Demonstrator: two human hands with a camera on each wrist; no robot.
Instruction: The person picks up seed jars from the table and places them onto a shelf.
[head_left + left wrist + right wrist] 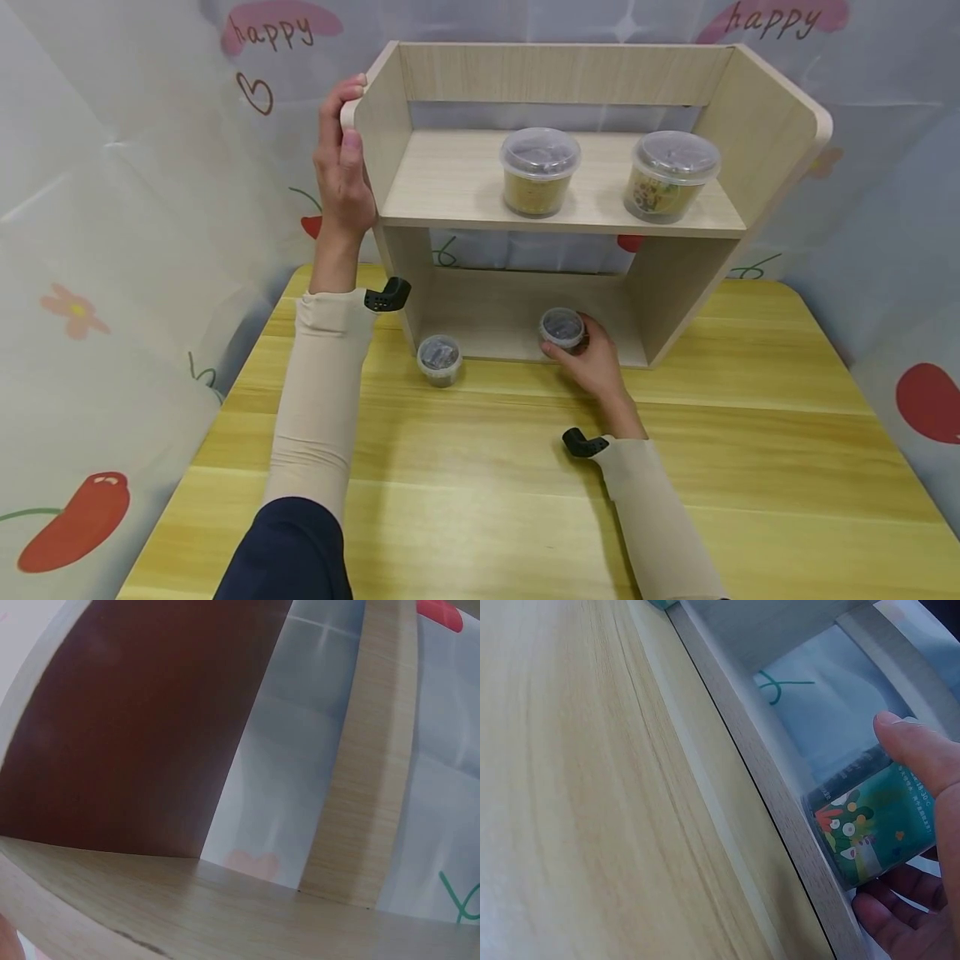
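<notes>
A small clear-lidded cup point(562, 327) sits at the front of the lower board of a pale wooden desktop shelf point(480, 179). My right hand point(596, 367) holds this cup, thumb on one side and fingers on the other. In the right wrist view, a green label with cartoon vegetables point(881, 825) wraps its side. My left hand point(347, 171) grips the upper front edge of the shelf's left side panel. The left wrist view shows mostly the shelf's boards point(360, 772), with a bit of finger at the lower left corner.
A second small cup point(439, 360) stands on the yellow wooden table point(480, 500) by the shelf's front left corner. Two larger lidded tubs, one in the middle point(538, 171) and one at the right point(670, 177), stand on the upper board. Patterned sheeting point(150, 208) hangs behind.
</notes>
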